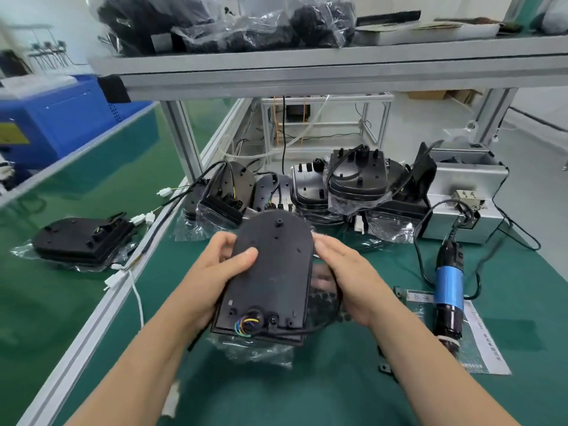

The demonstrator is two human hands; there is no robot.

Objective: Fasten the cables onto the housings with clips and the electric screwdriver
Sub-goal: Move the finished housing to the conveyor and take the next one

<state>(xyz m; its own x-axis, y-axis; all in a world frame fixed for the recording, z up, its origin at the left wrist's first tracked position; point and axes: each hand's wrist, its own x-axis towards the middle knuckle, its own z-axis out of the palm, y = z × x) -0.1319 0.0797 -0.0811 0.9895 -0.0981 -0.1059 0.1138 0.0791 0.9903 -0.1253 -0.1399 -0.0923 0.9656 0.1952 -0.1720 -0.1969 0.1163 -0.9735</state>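
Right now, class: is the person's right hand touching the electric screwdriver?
Apart. The head view shows the right hand against the right edge of the housing, with bare green mat between it and the electric screwdriver lying farther right.

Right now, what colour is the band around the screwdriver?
Blue, on the black electric screwdriver; head view.
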